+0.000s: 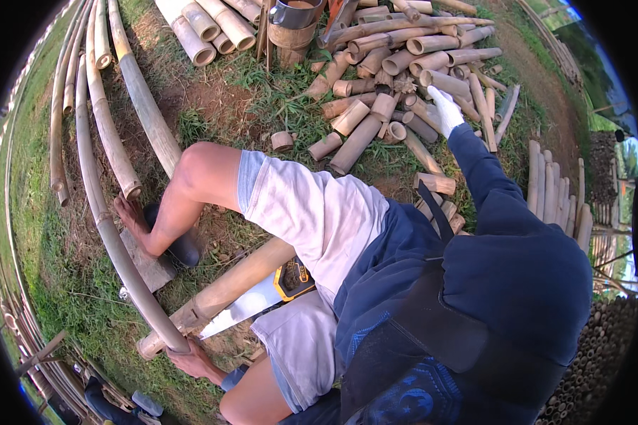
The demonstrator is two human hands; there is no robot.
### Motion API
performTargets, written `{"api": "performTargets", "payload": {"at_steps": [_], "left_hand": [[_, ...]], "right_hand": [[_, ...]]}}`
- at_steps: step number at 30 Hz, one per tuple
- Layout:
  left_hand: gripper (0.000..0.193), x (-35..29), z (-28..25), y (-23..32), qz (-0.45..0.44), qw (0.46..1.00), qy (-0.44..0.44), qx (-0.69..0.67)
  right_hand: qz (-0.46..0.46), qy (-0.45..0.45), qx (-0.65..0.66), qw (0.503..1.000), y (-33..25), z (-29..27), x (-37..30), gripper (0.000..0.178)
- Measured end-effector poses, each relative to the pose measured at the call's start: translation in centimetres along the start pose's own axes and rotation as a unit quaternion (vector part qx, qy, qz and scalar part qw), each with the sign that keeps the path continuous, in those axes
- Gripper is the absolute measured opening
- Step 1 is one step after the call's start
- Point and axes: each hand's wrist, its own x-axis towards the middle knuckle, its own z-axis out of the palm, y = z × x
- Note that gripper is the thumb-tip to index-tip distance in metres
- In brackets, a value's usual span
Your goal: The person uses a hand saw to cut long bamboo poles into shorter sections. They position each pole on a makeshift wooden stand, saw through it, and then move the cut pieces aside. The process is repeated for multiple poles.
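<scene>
My left hand (195, 363) is closed round the near end of a long bamboo pole (131, 262), which runs up and away to the left. My right hand (445, 112), in a white glove, is stretched out over a heap of short cut bamboo pieces (386, 106). Its fingers look extended, and I cannot tell whether they touch a piece. Between my legs a thicker bamboo pole (223, 289) lies slantwise on the ground. Against it rests a handsaw (244, 307) with a yellow and black handle, partly under my thigh.
More long bamboo poles (145, 95) lie at the upper left. A metal cup (295, 14) stands on a bamboo stump at the top. Upright bamboo lengths (556, 191) stand at the right. A flat grey slab (147, 261) lies by my bare foot (136, 223).
</scene>
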Motion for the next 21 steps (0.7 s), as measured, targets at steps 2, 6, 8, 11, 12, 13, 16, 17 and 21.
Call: {"api": "performTargets", "payload": {"at_steps": [2, 6, 8, 11, 12, 13, 16, 17, 21], "left_hand": [[0.075, -3.8, -3.9, -1.9, -0.045, 0.997, 0.009, 0.065], [0.084, -11.8, -8.6, -12.3, -0.113, 0.985, -0.07, 0.111], [0.085, -14.6, -10.5, -12.3, -0.122, 0.981, -0.074, 0.128], [0.086, -17.4, -12.8, -10.1, -0.118, 0.98, -0.064, 0.147], [0.086, -18.3, -14.0, -9.5, -0.117, 0.978, -0.061, 0.159], [0.087, -19.0, -15.0, -8.5, -0.119, 0.978, -0.052, 0.166], [0.088, -22.6, -18.7, -7.3, -0.129, 0.971, -0.036, 0.197], [0.088, -23.8, -20.1, -6.8, -0.129, 0.968, -0.032, 0.211], [0.089, -29.0, -26.6, -5.1, -0.125, 0.954, -0.024, 0.273]], "right_hand": [[0.009, -0.083, -0.054, 0.995, 0.3, 6.4, -3.1, 0.062], [-0.17, -0.414, -0.078, 0.891, -4.7, 22.8, -19.9, 0.042], [-0.269, -0.562, -0.102, 0.776, -5.0, 28.5, -27.2, 0.049], [-0.27, -0.677, -0.123, 0.673, -3.2, 37.1, -37.4, 0.07], [-0.241, -0.701, -0.083, 0.666, 0.3, 42.3, -39.3, 0.076], [-0.213, -0.725, -0.042, 0.654, 3.6, 47.7, -41.1, 0.083], [0.255, -0.759, 0.038, 0.598, 4.1, 55.5, -46.6, 0.116], [0.342, -0.719, 0.045, 0.604, 5.8, 58.0, -48.2, 0.122], [0.509, -0.695, 0.202, 0.466, 7.9, 61.3, -51.0, 0.078]]}}
